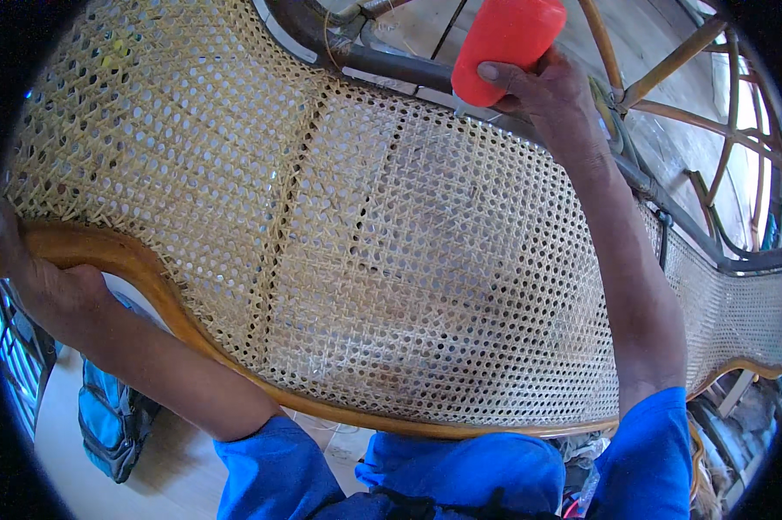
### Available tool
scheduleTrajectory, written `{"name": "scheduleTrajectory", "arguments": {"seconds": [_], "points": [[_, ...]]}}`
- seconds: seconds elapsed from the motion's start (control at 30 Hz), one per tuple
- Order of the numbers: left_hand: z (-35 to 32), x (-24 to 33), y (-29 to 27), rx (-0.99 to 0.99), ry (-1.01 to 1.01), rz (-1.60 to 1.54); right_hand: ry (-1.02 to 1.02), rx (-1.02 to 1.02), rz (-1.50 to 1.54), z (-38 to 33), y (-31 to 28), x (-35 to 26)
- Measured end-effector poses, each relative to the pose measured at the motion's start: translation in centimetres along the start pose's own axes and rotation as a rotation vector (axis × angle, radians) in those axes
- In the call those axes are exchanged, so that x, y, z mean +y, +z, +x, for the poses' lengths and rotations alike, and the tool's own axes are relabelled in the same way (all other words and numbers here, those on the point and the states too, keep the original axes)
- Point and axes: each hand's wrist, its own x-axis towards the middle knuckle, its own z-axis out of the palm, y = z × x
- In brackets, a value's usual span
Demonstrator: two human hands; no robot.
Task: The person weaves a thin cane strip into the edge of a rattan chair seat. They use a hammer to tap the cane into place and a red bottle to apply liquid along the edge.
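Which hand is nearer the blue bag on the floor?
Left. The left hand grips the wooden frame just above the blue bag; the right hand holds a red cup across the cane panel.

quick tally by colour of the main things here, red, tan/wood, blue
Red: 1, the red plastic bottle gripped by the right hand.
Tan or wood: 2, the woven cane panel and its curved wooden rim, which the left hand grips.
Blue: 1, the blue bag on the floor.
Total: 4
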Motion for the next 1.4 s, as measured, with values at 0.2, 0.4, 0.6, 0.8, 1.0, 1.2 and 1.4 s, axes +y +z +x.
{"name": "scheduleTrajectory", "arguments": {"seconds": [0.2,0.4,0.6,0.8,1.0,1.2,1.4], "points": [[-0.2,0.2,0.0,-0.014,-0.011,-0.009,-0.091,0.013,0.142,0.0,1.0,1.1],[0.0,0.2,-0.1,-0.024,0.023,0.014,-0.087,0.048,0.328,-0.6,0.9,0.3],[0.0,0.2,-0.2,-0.036,0.035,0.023,-0.051,0.045,0.183,-0.2,0.3,-0.1],[-0.2,-0.2,-0.4,-0.061,0.092,0.082,-0.02,-0.029,0.104,0.2,0.0,0.9],[0.2,-1.2,-0.9,-0.106,0.252,0.172,-0.04,-0.047,0.125,0.4,0.1,1.1],[0.0,0.7,0.1,0.006,-0.13,-0.002,0.029,-0.075,0.021,1.6,0.4,0.9],[-0.3,0.9,0.5,0.007,-0.142,-0.057,-0.061,0.009,0.342,0.5,0.7,0.7]]}}
